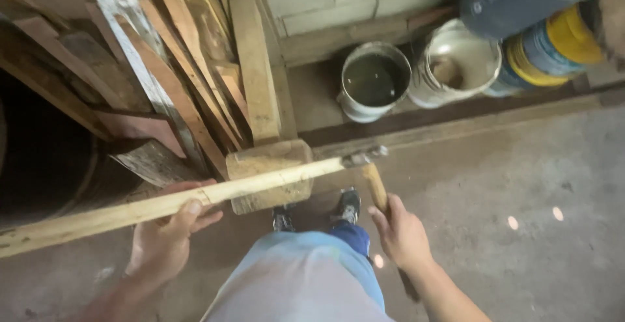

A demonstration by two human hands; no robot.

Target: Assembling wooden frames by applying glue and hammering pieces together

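The left hand (pixel 166 234) is wrapped around a long pale wooden strip (pixel 176 203), which slants up to the right across a thick wooden block (pixel 268 175) on the floor. Right of the block, the strip's tip meets the metal head of a hammer (pixel 372 172). The right hand (pixel 400 234) is clenched on the hammer's wooden handle. Beyond the block stand two buckets (pixel 372 82).

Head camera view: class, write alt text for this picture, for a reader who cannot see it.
Seen from above, a person's left hand grips a long pale wooden strip while the right hand holds a wooden-handled hammer, its head at the strip's end. Stacked planks lean at left, and two buckets stand by a block wall on the concrete floor.
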